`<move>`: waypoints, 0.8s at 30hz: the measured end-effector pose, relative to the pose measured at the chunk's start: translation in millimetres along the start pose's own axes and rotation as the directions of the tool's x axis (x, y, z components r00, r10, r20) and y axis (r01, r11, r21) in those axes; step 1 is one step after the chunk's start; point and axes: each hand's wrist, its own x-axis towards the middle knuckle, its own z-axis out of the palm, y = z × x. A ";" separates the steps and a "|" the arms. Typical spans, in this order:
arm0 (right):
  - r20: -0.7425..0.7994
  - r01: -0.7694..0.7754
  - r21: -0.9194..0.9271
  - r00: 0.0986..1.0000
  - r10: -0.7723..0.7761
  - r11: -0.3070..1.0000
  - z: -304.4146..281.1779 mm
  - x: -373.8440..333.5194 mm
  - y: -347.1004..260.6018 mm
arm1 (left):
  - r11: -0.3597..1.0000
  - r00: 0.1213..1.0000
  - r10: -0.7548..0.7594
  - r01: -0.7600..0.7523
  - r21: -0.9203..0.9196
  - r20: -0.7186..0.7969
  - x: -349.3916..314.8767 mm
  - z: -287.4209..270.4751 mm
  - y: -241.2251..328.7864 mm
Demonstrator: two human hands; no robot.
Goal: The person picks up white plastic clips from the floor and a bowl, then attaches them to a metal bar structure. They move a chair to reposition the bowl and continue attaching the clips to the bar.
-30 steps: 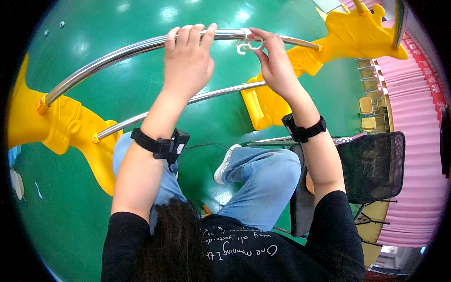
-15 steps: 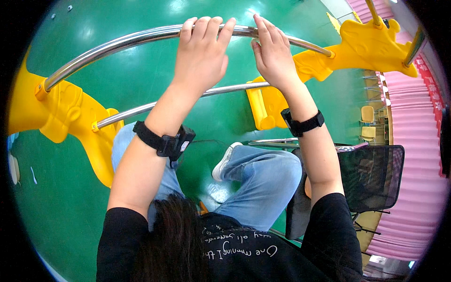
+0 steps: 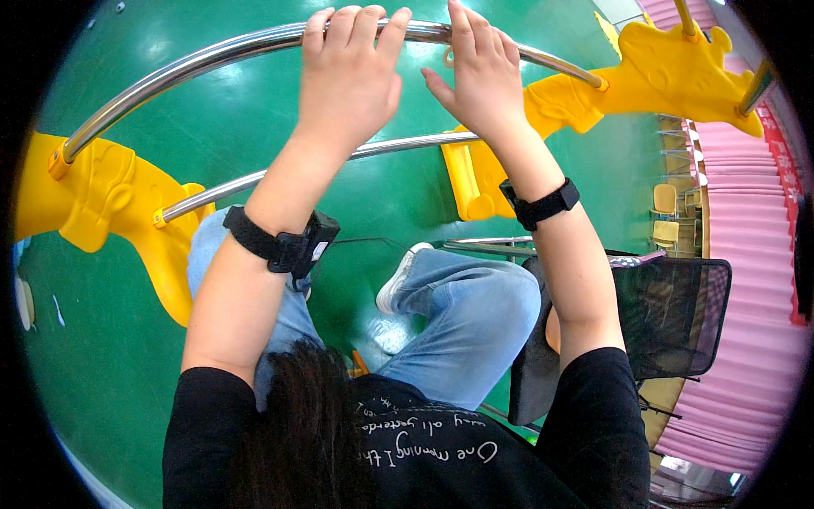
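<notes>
- Green floor (image 3: 212, 127): the ground beneath everything I view; the reflections suggest a smooth finish.
- Yellow supports, the left one (image 3: 93, 195) and the right one (image 3: 666, 72): moulded pieces spaced well apart, presumably so that each carries one end of both bars.
- Black mesh chair (image 3: 674, 318): just beside the wearer's right arm, near enough, I judge, to serve as the seat.
- Upper bar (image 3: 428, 32): a curved metal tube running from support to support in front of the wearer; its height puts it within reach of both outstretched arms.
- Lower bar (image 3: 403, 145): a thinner-looking tube, nearer the body, fixed to the same supports and touched by neither hand as far as I can tell.
- Left hand (image 3: 348, 81): laid over the upper bar, fingers hooked across its far side and thumb off the metal, probably to steady it; how firmly they press I cannot tell.
- Right hand (image 3: 487, 85): farther along the same bar, fingers extended over it, thumb spread apart from them.
- Pale ring-shaped piece (image 3: 448, 56): just under the upper bar, beside the right hand, which partly hides it; its attachment is unclear to me.
</notes>
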 end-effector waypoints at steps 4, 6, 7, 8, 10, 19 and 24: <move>-0.026 -0.003 -0.027 1.000 0.002 1.000 3.7 2.2 0.3 | 1.000 1.000 -0.007 0.007 0.012 0.001 0.1 0.1 0.5; 0.004 -0.025 0.005 1.000 0.025 1.000 1.3 3.5 -1.2 | 1.000 1.000 -0.011 0.011 0.021 0.002 0.0 0.9 0.2; 0.019 -0.038 0.018 0.999 0.038 0.999 -0.3 3.6 -1.6 | 1.000 1.000 -0.011 0.011 0.023 0.002 0.3 1.2 0.7; 0.011 -0.026 -0.045 1.000 0.027 0.999 1.1 4.0 -2.4 | 1.000 1.000 -0.012 0.012 0.025 0.002 0.5 1.2 1.3; -0.003 0.000 -0.169 1.000 0.000 0.986 6.9 6.4 -4.4 | 0.999 1.000 -0.016 0.016 0.035 0.007 0.1 1.5 1.2; -0.029 -0.029 -0.006 0.999 0.029 1.000 9.3 6.7 -4.5 | 1.000 1.000 0.015 -0.015 0.027 0.004 -1.2 2.3 -3.4; -0.147 0.025 0.230 0.989 0.010 0.973 17.7 2.3 16.5 | 1.000 1.000 0.012 -0.012 -0.006 0.009 -5.5 12.4 -12.0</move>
